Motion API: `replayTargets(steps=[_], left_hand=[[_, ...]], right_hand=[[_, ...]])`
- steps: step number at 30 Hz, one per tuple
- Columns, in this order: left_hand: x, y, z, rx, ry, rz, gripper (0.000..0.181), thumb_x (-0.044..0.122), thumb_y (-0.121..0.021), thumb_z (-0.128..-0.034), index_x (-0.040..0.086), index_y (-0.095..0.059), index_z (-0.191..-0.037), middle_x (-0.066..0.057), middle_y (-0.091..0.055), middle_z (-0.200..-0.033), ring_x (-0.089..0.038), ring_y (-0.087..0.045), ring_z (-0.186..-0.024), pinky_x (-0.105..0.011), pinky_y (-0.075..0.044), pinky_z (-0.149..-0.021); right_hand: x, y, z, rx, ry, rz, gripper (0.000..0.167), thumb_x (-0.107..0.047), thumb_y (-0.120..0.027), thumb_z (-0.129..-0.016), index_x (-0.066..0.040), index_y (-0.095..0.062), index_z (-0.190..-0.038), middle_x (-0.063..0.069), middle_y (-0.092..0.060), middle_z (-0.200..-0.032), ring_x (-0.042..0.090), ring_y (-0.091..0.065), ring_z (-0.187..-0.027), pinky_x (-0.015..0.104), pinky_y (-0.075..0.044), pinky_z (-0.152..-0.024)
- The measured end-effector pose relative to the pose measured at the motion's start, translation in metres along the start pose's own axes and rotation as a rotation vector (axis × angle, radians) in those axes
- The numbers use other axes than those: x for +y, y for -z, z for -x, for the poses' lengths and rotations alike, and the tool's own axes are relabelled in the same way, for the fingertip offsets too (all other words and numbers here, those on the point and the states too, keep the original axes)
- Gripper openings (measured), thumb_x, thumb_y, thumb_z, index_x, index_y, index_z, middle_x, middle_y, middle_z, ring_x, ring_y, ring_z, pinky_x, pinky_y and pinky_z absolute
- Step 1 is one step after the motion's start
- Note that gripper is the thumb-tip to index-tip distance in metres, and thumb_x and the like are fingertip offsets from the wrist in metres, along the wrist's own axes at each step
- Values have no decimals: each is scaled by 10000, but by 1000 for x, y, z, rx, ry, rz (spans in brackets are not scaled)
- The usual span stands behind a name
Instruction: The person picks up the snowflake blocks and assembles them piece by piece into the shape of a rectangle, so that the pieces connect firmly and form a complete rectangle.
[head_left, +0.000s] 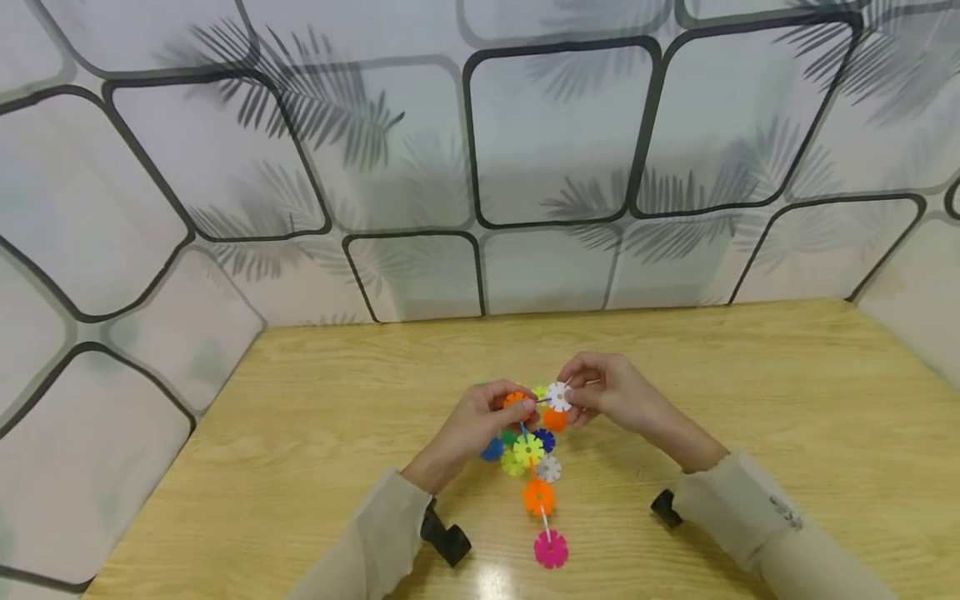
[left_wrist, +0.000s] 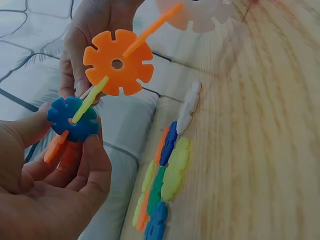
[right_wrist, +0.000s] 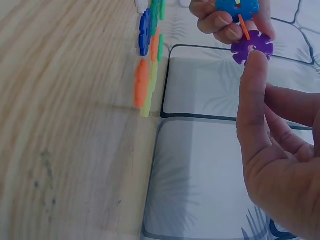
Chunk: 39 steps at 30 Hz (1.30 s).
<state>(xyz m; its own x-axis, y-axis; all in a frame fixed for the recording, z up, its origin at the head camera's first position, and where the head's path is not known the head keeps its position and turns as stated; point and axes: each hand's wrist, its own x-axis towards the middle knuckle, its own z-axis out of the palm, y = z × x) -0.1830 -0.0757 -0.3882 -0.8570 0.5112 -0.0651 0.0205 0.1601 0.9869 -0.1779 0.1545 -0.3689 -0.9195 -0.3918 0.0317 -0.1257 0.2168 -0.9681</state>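
Note:
A dangling chain of notched plastic snowflake discs runs toward the person, ending in a pink disc point(head_left: 551, 549). My left hand point(head_left: 474, 423) pinches its upper part at an orange disc point(head_left: 516, 405) and a blue disc point(left_wrist: 73, 119). Below these hang a yellow disc point(head_left: 528, 450) and a further orange disc point(left_wrist: 127, 75). Between both hands sits a purple disc point(right_wrist: 245, 49), linked to the orange one. My right hand point(head_left: 617, 393) pinches a white disc point(head_left: 558, 397) at the purple disc's side. In the right wrist view the index finger hides the white disc.
Several loose discs lie grouped on the wooden table point(head_left: 337, 433) under the hands, among them a dark blue disc point(head_left: 545, 440), a white-grey disc point(head_left: 549, 468) and a green disc point(left_wrist: 156, 191). A patterned wall covering point(head_left: 420, 275) rises behind the table.

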Motion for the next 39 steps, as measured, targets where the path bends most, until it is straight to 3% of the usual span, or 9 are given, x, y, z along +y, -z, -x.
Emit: replayTargets(steps=[8,15,24,32,39], left_hand=[[0,-1,0,8,-48,-33,230,105,-588,-1040,-88,-672,-1131,-118,-721,-932,-131,-647,-814,-343,-557,-810],[0,0,1,-7,-50,-35,230,100,-586,-1041,-99,-674,-1116,-120,-717,-913,-120,-642,-799,-292,-559,-786],[7,8,-4,-73,-11,-38,242,128,-588,-1043,-72,-645,-1168,-193,-696,-984,-122,-629,-817,-297,-536,-787],[10,13,-4,-30,3,-58,207,134,-604,-1033,-38,-642,-1143,-229,-653,-1008,-146,-574,-797,-280,-507,-752],[8,14,0,-5,22,-58,205,120,-629,-1016,-33,-641,-1151,-206,-669,-985,-147,-593,-792,-276,-510,-737]], right_hand=[[-5,-8,2,45,51,38,74,169,-568,-933,146,-588,-1001,163,-634,-859,240,-678,-638,342,-596,-605],[-7,-15,4,66,57,87,57,146,-578,-944,111,-605,-980,140,-654,-850,247,-667,-623,390,-596,-598],[-2,-2,-3,-67,91,-28,120,144,-567,-951,182,-568,-1065,147,-642,-867,200,-685,-653,383,-604,-636],[-3,9,-14,-97,60,108,155,53,-605,-966,151,-607,-1086,160,-672,-939,381,-698,-767,422,-606,-677],[7,9,-25,-161,-34,232,135,8,-667,-921,89,-656,-1029,107,-686,-911,262,-681,-789,388,-594,-708]])
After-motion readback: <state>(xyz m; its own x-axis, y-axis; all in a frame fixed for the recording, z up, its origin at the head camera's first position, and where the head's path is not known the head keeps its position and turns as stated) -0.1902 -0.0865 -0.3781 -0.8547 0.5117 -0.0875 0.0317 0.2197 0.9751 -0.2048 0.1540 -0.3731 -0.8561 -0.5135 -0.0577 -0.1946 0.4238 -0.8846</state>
